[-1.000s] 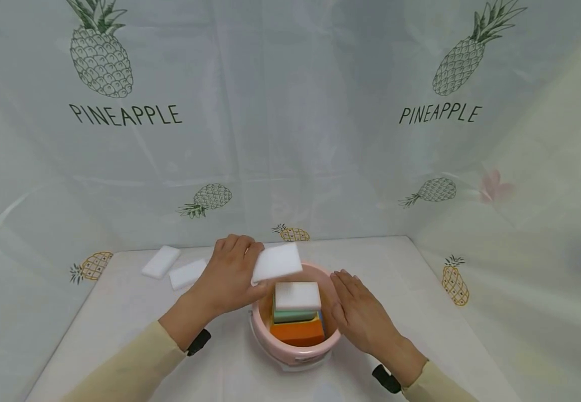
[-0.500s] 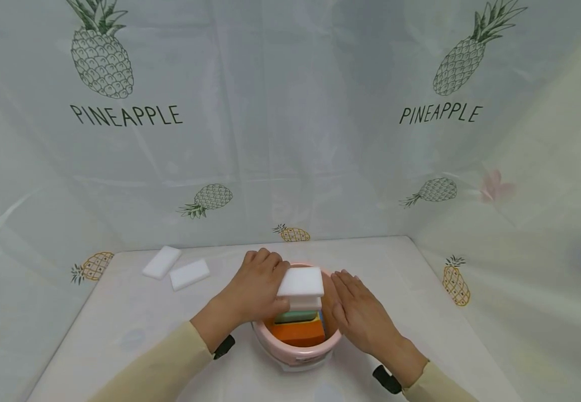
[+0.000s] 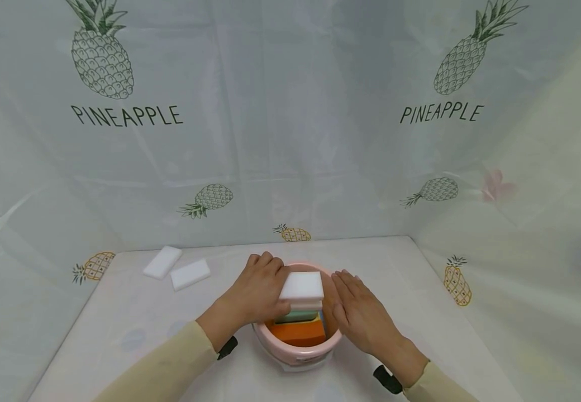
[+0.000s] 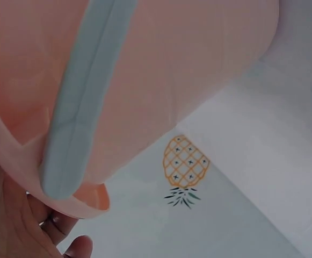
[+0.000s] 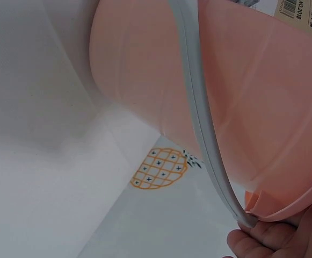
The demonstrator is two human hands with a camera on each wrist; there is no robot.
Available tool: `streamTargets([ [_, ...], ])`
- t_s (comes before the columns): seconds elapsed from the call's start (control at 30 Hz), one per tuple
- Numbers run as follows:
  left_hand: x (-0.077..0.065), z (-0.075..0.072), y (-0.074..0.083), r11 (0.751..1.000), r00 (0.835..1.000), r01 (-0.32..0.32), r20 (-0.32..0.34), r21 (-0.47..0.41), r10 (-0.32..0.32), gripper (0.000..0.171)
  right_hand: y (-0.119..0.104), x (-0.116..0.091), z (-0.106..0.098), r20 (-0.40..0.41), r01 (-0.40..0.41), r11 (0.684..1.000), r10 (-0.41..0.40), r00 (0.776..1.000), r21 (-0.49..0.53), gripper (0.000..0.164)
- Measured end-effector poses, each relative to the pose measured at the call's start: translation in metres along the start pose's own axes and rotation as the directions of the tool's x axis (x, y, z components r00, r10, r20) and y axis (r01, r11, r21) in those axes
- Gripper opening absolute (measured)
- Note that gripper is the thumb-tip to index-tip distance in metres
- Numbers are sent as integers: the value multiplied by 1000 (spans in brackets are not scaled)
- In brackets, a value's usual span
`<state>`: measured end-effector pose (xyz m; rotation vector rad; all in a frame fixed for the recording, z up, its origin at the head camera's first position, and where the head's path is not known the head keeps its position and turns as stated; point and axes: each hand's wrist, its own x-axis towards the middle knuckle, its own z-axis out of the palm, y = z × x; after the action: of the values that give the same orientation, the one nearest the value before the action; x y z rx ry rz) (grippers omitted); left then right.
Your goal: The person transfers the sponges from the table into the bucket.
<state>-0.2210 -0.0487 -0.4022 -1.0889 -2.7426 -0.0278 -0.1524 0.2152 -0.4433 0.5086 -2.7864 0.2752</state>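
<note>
A pink bucket (image 3: 298,355) stands on the table, a stack of sponges inside. My left hand (image 3: 259,287) reaches over its left rim and holds a white sponge (image 3: 302,286) by the left edge, low over the stack. Just beneath show another white sponge (image 3: 306,305) and a green sponge (image 3: 296,316); an orange sponge (image 3: 299,333) lies in front. My right hand (image 3: 368,315), fingers straight and together, rests against the right rim. The right wrist view shows its fingertips (image 5: 247,244) by the end of the grey handle (image 5: 198,102). The held sponge is hidden in the left wrist view.
Two white sponges, a far one (image 3: 162,262) and a nearer one (image 3: 190,274), lie on the white table (image 3: 134,324) at the back left. A pineapple-print curtain (image 3: 290,139) encloses the table behind and at the sides. A label (image 5: 300,16) is on the bucket.
My left hand has moved right and down, bringing the white sponge from beside the rim onto the stack in the bucket. My right hand has stayed at the right rim.
</note>
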Motion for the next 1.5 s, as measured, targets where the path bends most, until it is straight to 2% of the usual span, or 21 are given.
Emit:
streamTargets([
  [0.53,2,5,2,999,1000,-5,24,34,4,67,0,0,0,6,-2,1000,2,1000,14,54],
  [0.87,1,4,3,999,1000,-3,13,50,2,69,-1,0,0,-11,3,1000,-3,1000,22,54],
  [1.07,0,6,3,999,1000,21,-9,39,-20,67,0,0,1,-17,4,1000,-4,1000,9,53],
  [1.17,-1,8,0,999,998,34,-50,6,-34,60,0,0,1,-9,0,1000,0,1000,5,54],
  [1.27,-4,7,-8,998,991,51,-123,-29,-54,50,0,0,1,-9,1,1000,-1,1000,9,54],
  [1.33,-7,5,-18,997,980,66,-183,-38,-72,43,0,0,1,-14,4,1000,-4,1000,9,54],
  [1.5,-16,-2,-51,990,941,135,-310,-32,-138,38,0,-1,1,-21,5,1000,-4,1000,12,53],
])
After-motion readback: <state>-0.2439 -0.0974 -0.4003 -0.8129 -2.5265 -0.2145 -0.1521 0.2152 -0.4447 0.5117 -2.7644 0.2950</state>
